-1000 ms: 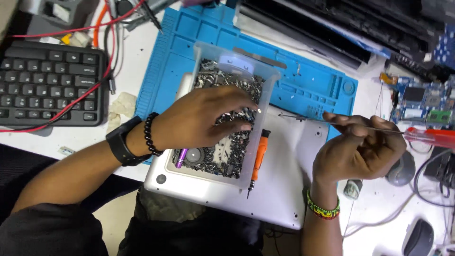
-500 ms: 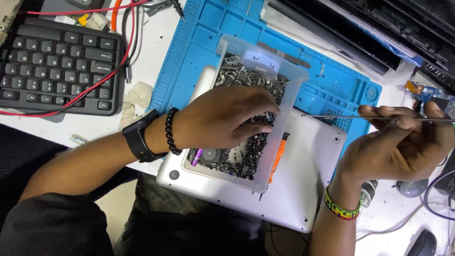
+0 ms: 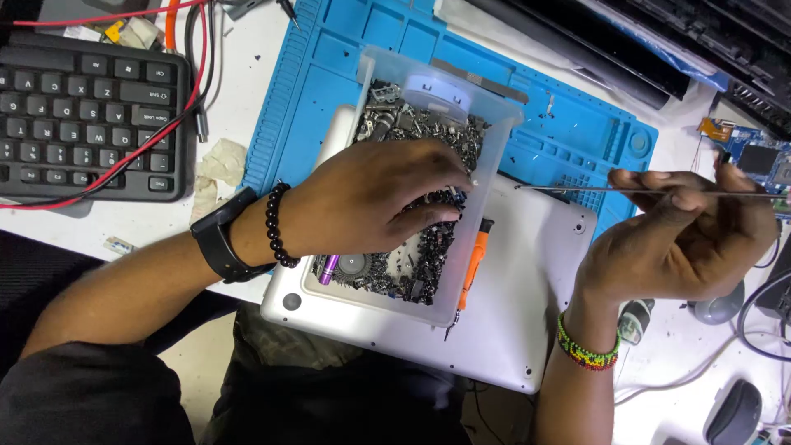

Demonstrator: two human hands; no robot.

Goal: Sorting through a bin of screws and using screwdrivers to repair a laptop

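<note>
My left hand (image 3: 375, 198) reaches into a clear plastic tray (image 3: 488, 189) filled with small dark screws and metal parts (image 3: 412, 264), its fingers curled down among them. The tray rests on the silver underside of a laptop (image 3: 527, 297). My right hand (image 3: 684, 239) hovers to the right of the tray, shut on thin metal tweezers (image 3: 577, 189) whose tip points left toward the tray's edge. An orange-handled screwdriver (image 3: 474, 264) lies against the tray's right wall.
A blue work mat (image 3: 329, 74) lies under the laptop. A black keyboard (image 3: 82, 115) with red and black cables sits at left. A blue circuit board (image 3: 762, 161) and dark laptop parts (image 3: 626, 41) are at upper right. A mouse (image 3: 733, 412) sits at lower right.
My right hand has lifted and drawn right with the tweezers. My left hand has stayed in the tray, its fingers shifting among the screws. The view has moved closer.
</note>
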